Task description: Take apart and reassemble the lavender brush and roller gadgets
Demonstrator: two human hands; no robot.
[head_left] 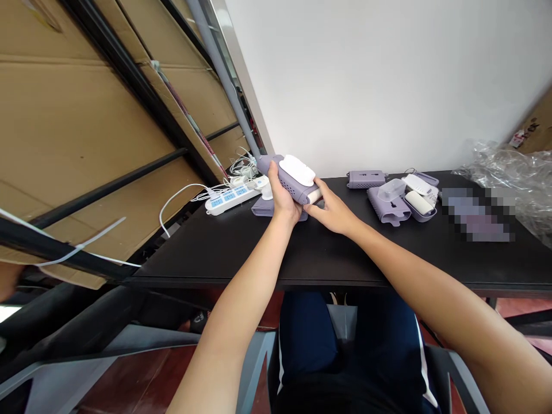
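both hands (282, 198) (334, 211) grasping perforated purple case (290, 187), rounded white piece (297, 169) atop, matte tabletop (194, 253)

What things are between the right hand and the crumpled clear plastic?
In the head view, purple and white parts with a clear tray, then a pixelated patch.

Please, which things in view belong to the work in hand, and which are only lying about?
Seem to belong:
- purple case, between left hand and right hand
- white piece on it
- similar purple cases on the right

Seem only lying about:
- power strip
- clear plastic
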